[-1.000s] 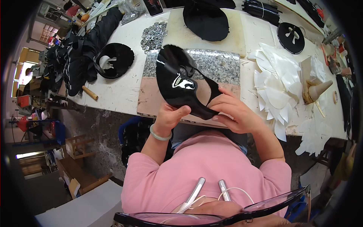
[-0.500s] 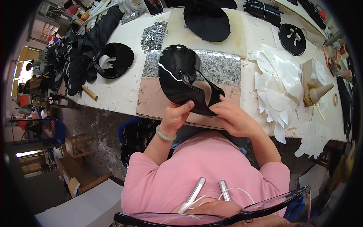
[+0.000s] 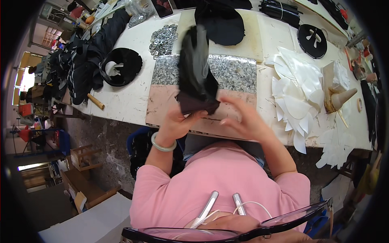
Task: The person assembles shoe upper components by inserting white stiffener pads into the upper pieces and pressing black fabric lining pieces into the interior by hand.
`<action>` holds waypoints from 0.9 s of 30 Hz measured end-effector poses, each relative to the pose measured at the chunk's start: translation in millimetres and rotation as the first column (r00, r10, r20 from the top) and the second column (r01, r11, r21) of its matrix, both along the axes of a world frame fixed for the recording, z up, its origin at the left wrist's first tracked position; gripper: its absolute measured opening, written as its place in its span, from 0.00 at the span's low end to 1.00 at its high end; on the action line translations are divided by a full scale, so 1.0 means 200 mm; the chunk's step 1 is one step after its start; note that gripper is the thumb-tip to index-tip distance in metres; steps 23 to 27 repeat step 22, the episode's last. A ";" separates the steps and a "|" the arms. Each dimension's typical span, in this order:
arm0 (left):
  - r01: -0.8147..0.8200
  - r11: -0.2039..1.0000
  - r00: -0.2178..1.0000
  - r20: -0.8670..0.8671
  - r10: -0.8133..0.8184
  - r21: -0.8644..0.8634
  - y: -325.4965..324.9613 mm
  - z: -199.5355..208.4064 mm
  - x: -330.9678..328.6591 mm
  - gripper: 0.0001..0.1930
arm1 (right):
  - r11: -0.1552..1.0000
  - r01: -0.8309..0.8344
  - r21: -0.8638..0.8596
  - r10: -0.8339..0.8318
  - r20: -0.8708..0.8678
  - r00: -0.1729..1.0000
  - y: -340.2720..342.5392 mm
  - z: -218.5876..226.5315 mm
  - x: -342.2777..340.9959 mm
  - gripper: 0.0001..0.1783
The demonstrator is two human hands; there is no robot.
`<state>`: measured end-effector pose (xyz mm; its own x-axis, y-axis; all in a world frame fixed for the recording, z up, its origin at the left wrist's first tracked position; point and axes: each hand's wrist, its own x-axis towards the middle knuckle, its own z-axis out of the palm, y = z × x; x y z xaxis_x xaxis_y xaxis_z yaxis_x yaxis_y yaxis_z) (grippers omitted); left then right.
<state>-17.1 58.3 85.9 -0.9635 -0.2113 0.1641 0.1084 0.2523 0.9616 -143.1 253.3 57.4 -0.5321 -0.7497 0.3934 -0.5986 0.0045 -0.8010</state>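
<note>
My left hand is closed on the lower edge of a black leather piece, glossy on one face and cut in a curved shape. The piece stands up from that hand, seen nearly edge-on and smeared by motion. Just right of its lower corner is my right hand, fingers apart and holding nothing. Under both lies a work board, pinkish in its near half and speckled grey stone in its far half. A flat black piece rests beyond it on a pale cutting mat.
A round black dish and a wooden stick are at left, near a heap of black pieces. Small metal buckles lie behind the board. White sheets and a glue-stained cone are at right.
The black piece has swung from lying broad and glossy to standing nearly edge-on. My right hand has let go of it and opened; my left hand has moved slightly left, still gripping.
</note>
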 end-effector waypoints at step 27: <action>-0.427 0.904 0.884 -0.221 0.413 -0.015 -0.19 -0.26 -0.01 0.10 | 0.955 0.267 0.131 -0.268 -0.006 0.963 -0.07 -0.23 -0.46 0.33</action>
